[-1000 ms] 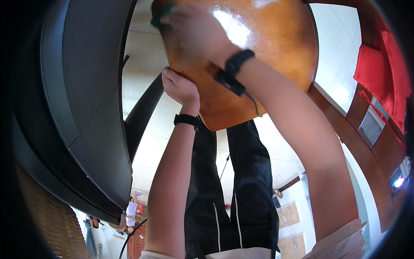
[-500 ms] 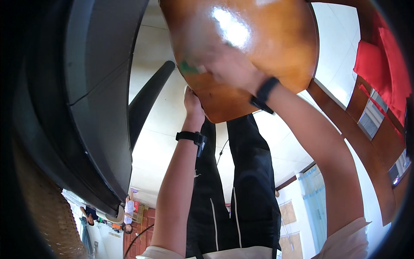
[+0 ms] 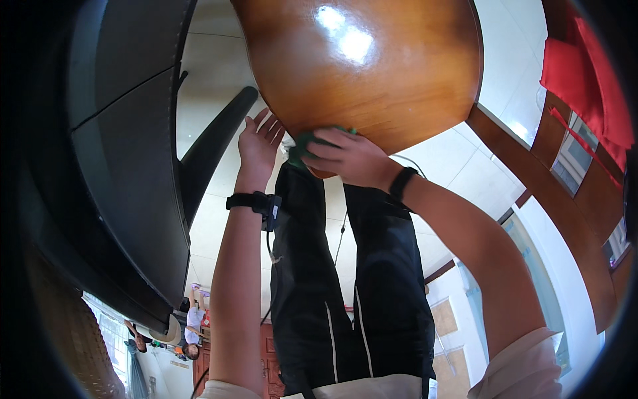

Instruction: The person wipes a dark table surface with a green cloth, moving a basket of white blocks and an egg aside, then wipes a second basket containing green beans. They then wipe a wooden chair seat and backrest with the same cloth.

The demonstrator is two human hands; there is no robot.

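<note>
A glossy brown wooden top with rounded edges reaches out in front of me and reflects bright light. My right hand presses a bunched green cloth against its near left corner, with the fingers curled over the cloth. Just off the left edge of the wood is my left hand, palm up and empty, its fingers spread; whether the fingertips touch the edge, I cannot tell. Black bands are strapped round both wrists, and the left band carries a small box with a cable.
To the left stands a large black padded chair with a dark arm. Red cloth hangs over brown wooden furniture on the right. Pale floor tiles lie beneath. Two people are in the background at lower left.
My right hand has wiped the cloth down towards me to the near corner. My left hand has let go of the wood's edge, moved left and opened.
</note>
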